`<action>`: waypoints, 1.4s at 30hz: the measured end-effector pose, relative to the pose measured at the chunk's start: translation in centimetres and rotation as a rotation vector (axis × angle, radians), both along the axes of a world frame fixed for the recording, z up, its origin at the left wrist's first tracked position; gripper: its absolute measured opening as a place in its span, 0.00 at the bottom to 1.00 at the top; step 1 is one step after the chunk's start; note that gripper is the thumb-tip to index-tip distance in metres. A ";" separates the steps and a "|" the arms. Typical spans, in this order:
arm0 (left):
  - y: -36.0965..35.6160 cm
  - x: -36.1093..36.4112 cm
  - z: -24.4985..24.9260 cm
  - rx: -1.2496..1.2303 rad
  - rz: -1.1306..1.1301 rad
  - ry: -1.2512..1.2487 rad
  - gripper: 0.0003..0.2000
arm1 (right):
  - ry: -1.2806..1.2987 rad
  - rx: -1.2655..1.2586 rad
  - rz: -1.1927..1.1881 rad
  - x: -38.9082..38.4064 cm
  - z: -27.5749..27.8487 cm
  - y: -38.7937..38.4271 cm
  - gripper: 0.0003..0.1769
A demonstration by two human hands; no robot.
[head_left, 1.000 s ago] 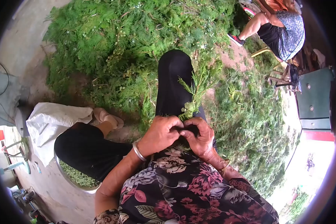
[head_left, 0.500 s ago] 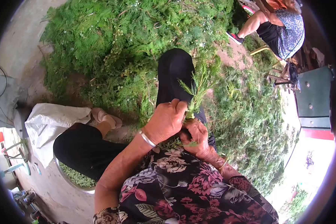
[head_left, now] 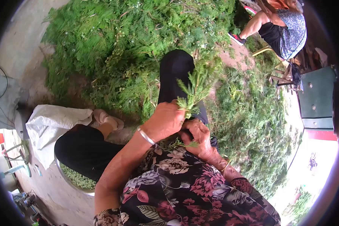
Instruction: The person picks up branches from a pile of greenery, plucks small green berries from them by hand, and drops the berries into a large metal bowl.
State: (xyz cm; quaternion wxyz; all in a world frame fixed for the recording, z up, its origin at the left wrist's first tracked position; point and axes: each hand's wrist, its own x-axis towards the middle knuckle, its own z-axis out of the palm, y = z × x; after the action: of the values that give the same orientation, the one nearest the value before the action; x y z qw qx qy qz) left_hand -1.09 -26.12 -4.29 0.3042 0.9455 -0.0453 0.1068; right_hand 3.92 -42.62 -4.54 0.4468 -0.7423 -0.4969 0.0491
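My left hand (head_left: 166, 119), with a silver bangle at the wrist, is closed, its thumb and fingers pressed together beside the base of a leafy green conifer sprig (head_left: 196, 90). The sprig points up and away over my dark trouser knee. Right below its stem, my right hand (head_left: 198, 136) is closed with curled fingers at the lower end; its exact grip is partly hidden. A few thin green bits (head_left: 177, 144) show under both hands, against my floral shirt (head_left: 192, 180).
A large heap of cut conifer branches (head_left: 113, 45) covers the ground ahead, with more greenery (head_left: 248, 124) at right. A white sack (head_left: 51, 124) and a round pan of small green pieces (head_left: 77, 177) lie at left. Another person (head_left: 286, 34) sits upper right, near a green cabinet (head_left: 317, 94).
My left hand has shifted slightly left and down, away from the right hand. The sprig's leafy part has moved a little and is blurred. My right hand is almost still.
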 end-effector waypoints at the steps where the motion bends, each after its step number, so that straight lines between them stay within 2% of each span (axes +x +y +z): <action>1: 0.0 -0.3 -0.7 -0.001 -0.004 0.000 0.09 | 0.035 -0.003 -0.050 -0.3 -0.2 -0.1 0.16; 3: 0.1 -0.7 -1.5 -0.228 0.073 -0.023 0.07 | 0.072 -0.007 -0.100 -0.6 -0.2 0.0 0.16; 5: 0.1 -1.0 -1.4 -0.240 0.117 -0.078 0.08 | 0.373 0.038 -0.257 -1.0 0.5 0.4 0.15; 7: 0.1 -1.2 0.0 -0.426 0.107 0.010 0.09 | 0.332 0.021 -0.280 -0.6 1.0 1.2 0.18; 9: -0.1 -1.1 0.2 -0.506 0.133 0.018 0.09 | 0.092 -0.010 -0.286 0.0 0.3 1.5 0.19; 10: -0.2 -1.2 0.2 -0.587 0.156 0.028 0.10 | 0.075 0.002 -0.270 0.0 0.7 1.8 0.19; 14: 0.1 -1.9 -0.3 -0.646 0.145 0.072 0.10 | 0.119 -0.065 -0.296 -0.2 1.4 2.1 0.16; 16: 0.1 -2.2 0.4 -0.835 0.162 0.250 0.10 | 0.079 -0.062 -0.298 0.0 0.9 2.0 0.14; 17: 0.1 -2.4 0.8 -0.835 0.161 0.250 0.10 | 0.079 -0.063 -0.299 0.1 0.8 2.1 0.14; 19: 0.0 -2.9 2.0 -1.103 0.222 0.569 0.08 | 0.110 -0.067 -0.347 0.1 0.5 2.2 0.11; 20: 0.1 -3.3 2.6 -1.103 0.222 0.569 0.08 | 0.110 -0.067 -0.347 0.4 0.6 2.1 0.11; 22: 0.2 -4.4 3.4 -1.344 0.120 0.563 0.06 | 0.158 -0.096 -0.367 0.8 0.7 2.0 0.09; 23: -0.1 -4.9 3.0 -1.343 0.127 0.567 0.06 | 0.165 -0.096 -0.365 0.6 0.7 2.1 0.09; 25: -0.6 -5.5 1.4 -1.785 0.250 0.339 0.05 | 0.127 -0.065 -0.383 0.3 0.7 2.4 0.08; 26: -0.7 -5.6 0.6 -1.821 0.266 0.269 0.06 | 0.131 -0.064 -0.379 0.3 0.6 2.4 0.08; 31: -0.9 -4.9 1.7 -1.658 0.396 0.232 0.06 | 0.082 -0.014 -0.359 0.4 0.3 2.3 0.08; 34: -1.5 -3.6 2.3 -1.296 0.516 0.339 0.07 | 0.083 0.045 -0.343 0.4 -0.3 2.3 0.07; 35: -1.7 -3.1 1.8 -1.295 0.517 0.337 0.07 | 0.083 0.046 -0.341 0.4 -0.1 2.3 0.07; 37: -1.9 -2.3 1.1 -0.882 0.420 0.321 0.09 | 0.077 -0.008 -0.347 0.3 0.5 2.3 0.08; 38: -2.2 -2.2 1.1 -0.955 0.400 0.188 0.11 | 0.076 -0.007 -0.350 0.4 0.5 2.3 0.08; 39: -2.2 -2.4 1.8 -0.955 0.394 0.189 0.11 | 0.084 -0.009 -0.337 0.5 0.4 2.3 0.09; 41: -1.8 -2.9 3.0 -1.202 0.467 0.466 0.11 | 0.093 -0.016 -0.330 0.5 0.3 2.2 0.09; 42: -1.6 -3.2 3.4 -1.247 0.472 0.491 0.10 | 0.094 -0.022 -0.316 0.5 0.3 2.2 0.10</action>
State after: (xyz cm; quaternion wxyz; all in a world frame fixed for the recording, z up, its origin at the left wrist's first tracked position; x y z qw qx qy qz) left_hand -4.25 -27.70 -0.89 0.7587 0.5766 0.3004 -0.0404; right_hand 4.43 -40.39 -4.20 0.4636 -0.8130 -0.3519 0.0182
